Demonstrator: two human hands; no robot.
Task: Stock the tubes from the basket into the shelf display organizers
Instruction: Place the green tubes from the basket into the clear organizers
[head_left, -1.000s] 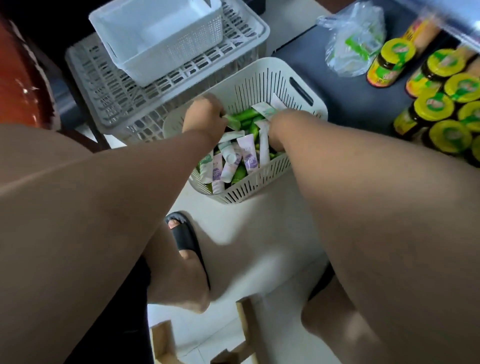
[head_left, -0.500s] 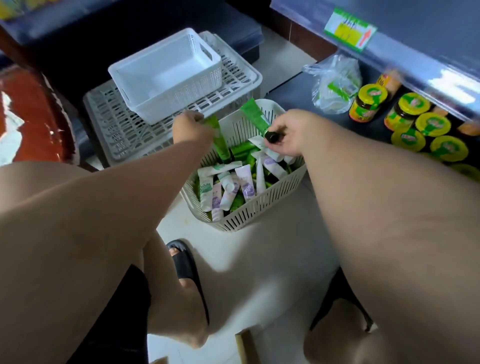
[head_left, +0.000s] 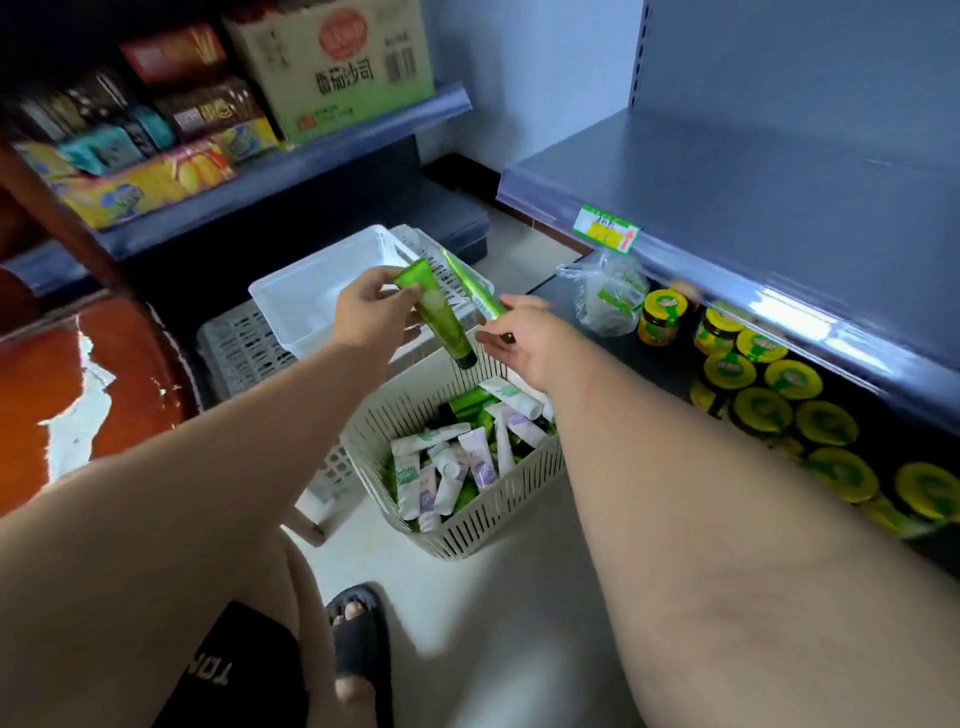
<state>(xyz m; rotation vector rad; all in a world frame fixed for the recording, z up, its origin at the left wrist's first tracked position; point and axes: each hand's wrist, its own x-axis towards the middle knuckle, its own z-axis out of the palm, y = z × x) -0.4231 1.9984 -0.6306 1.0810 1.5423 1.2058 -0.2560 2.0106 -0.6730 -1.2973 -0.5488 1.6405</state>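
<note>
A beige slotted basket (head_left: 483, 530) stands on the floor, holding several white, purple-labelled and green tubes (head_left: 467, 457). My left hand (head_left: 371, 312) grips a green tube (head_left: 439, 317) with a dark cap, held above the basket's far rim. My right hand (head_left: 524, 338) pinches a second, thinner green tube (head_left: 475, 288) that points up and to the left. Both tubes hang in the air close together, in front of a white organizer bin (head_left: 311, 296) that sits on a grey crate (head_left: 244, 343).
A bare blue-grey shelf (head_left: 753, 171) with a price tag (head_left: 605, 228) runs on the right. Below it stand several yellow-lidded jars (head_left: 779, 395) and a plastic bag (head_left: 608, 296). Snack boxes fill the left shelf (head_left: 260, 171). My sandalled foot (head_left: 363, 644) rests on the floor.
Both hands have risen out of the basket, each carrying a green tube. The view has tilted upward, bringing the shelves into sight.
</note>
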